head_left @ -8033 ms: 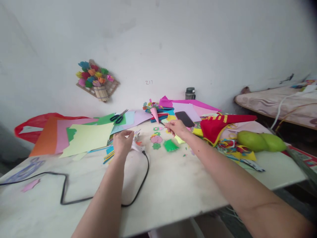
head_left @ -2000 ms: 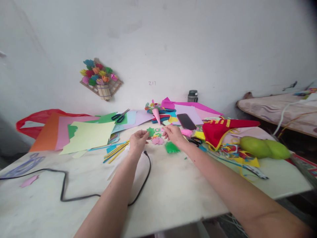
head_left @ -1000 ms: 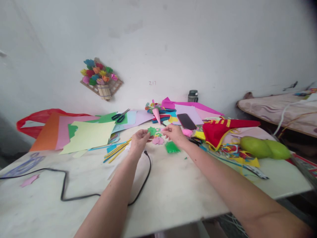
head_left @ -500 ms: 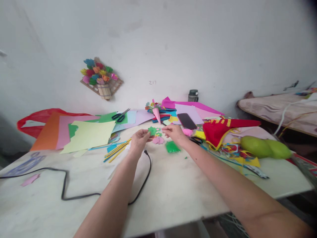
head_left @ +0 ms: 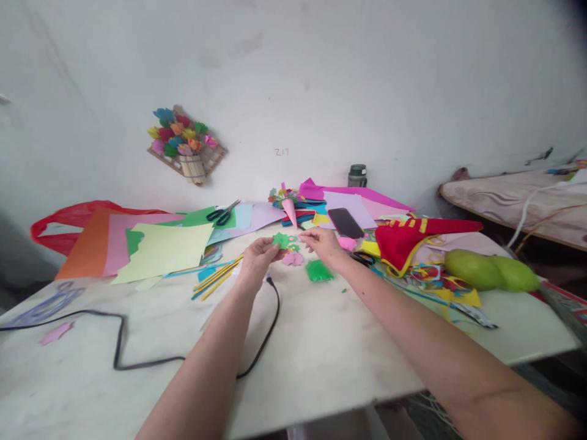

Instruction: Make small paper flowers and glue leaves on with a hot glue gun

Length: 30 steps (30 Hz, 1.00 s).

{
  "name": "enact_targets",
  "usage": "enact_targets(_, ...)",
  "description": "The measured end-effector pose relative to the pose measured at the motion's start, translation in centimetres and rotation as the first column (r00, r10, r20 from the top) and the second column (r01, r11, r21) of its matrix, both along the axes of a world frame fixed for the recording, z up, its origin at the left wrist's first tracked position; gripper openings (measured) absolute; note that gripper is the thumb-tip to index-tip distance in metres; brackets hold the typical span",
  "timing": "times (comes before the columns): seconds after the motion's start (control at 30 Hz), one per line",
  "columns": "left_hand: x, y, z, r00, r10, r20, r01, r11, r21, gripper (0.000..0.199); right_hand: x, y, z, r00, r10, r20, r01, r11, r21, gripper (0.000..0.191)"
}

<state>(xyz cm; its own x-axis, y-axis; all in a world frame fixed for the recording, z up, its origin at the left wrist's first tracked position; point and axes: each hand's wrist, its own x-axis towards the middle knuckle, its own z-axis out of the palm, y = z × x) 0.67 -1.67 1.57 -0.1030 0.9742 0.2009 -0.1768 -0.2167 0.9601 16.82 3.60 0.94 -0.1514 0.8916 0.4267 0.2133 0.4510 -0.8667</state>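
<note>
My left hand [head_left: 260,255] pinches the edge of a green paper cutout [head_left: 280,240] with a jagged outline, held above the table. Just right of it, my right hand [head_left: 320,242] has thumb and fingertips pressed together; whatever they hold is too small to make out. Small pink spots show close to the cutout. Below the hands lie pink paper pieces [head_left: 292,260] and a shiny green packet [head_left: 319,271]. Behind them rests a pink paper cone [head_left: 289,212] topped with small colourful paper shapes.
Coloured paper sheets [head_left: 169,247] cover the back left, with black-handled scissors [head_left: 222,214] on them. Yellow and blue strips [head_left: 217,278] and a black cable [head_left: 151,363] lie nearer. Rightward are a phone [head_left: 345,223], red-and-yellow cloth [head_left: 398,244] and green fruits [head_left: 472,269].
The green cutout in my left hand has shifted very slightly to the left. My right hand has barely moved, its fingertips still pinched.
</note>
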Motion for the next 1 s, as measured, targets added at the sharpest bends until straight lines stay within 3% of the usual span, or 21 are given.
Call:
enact_targets(0.2,0.02,0.1,-0.05,1.0,-0.022,-0.015,0.021,1.0,-0.022,0.036,-0.24,-0.39,0.29,0.997,0.042,-0.068,-0.042,0.999,0.009,0.015)
enact_targets(0.33,0.09,0.22,-0.18,1.0,-0.023,-0.009,0.022,0.999,-0.039,0.036,-0.17,-0.68,0.51,0.997,0.038,-0.06,-0.041,0.998,-0.043,0.029)
enact_targets(0.47,0.15,0.25,-0.25,1.0,-0.027,-0.007,0.027,0.999,-0.037,0.034,-0.02,-0.74,0.62,0.982,0.108,-0.157,-0.126,0.986,-0.107,0.036)
enact_targets(0.8,0.22,-0.04,-0.06,0.999,-0.038,-0.019,0.037,0.999,-0.018,0.032,-0.13,-0.68,0.77,0.939,0.215,-0.27,-0.267,0.948,-0.174,0.027)
enact_targets(1.0,0.3,-0.01,-0.13,0.999,-0.034,-0.011,0.034,0.999,-0.027,0.032,-0.17,-0.61,0.63,0.953,0.178,-0.247,-0.218,0.965,-0.147,0.027)
